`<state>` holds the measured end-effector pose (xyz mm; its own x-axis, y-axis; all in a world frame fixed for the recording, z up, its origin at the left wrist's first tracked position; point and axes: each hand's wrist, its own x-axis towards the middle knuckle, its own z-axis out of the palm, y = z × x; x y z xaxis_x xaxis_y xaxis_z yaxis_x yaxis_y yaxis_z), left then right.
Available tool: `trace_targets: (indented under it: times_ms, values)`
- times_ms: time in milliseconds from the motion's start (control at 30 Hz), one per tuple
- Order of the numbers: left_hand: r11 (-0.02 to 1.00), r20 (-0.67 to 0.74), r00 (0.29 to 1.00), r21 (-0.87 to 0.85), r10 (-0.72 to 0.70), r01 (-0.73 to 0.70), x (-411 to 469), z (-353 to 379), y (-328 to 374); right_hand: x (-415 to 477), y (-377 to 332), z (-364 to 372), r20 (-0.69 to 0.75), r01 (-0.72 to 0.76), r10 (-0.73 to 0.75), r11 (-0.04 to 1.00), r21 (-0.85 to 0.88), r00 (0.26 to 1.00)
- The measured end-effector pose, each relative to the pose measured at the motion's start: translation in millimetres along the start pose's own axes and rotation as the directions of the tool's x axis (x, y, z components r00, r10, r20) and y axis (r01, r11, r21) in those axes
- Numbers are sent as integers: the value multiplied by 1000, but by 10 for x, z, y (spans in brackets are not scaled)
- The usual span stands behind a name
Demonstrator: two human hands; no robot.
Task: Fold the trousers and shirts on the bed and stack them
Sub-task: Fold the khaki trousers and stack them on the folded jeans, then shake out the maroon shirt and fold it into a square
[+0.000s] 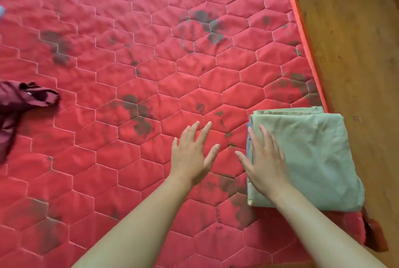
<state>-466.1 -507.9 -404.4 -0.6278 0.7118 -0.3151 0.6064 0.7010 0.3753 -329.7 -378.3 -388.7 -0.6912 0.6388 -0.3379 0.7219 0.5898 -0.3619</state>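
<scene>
Right hand point(266, 159) flat on folded green garment point(313, 159), left hand point(192, 155) spread over red mattress point(108, 73)

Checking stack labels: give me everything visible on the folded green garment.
The folded green garment is pale sage, soft woven-looking cloth, folded into a rough rectangle with several layers showing at its far edge. It lies flat near the right edge of the red quilted mattress, its far right corner slightly overhanging. A blue edge peeks out at its left side, so something seems to lie under it. The right hand rests open on its left part; the left hand is off it.

bed: red quilted mattress point(129, 51), dark stains | floor: wood point(356, 41), right | light: even
</scene>
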Motion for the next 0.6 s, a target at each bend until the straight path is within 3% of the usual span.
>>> trace_targets:
  times_ms: [300,600]
  values:
    - [971,-210,951,-121,-228,206,-432,-1243,-2450,199,-2621,848,4,220,-220,976,0,976]
    - [918,-267,882,-30,-388,395,-985,-2280,-5526,505,-5728,2279,65,436,-438,899,37,897]
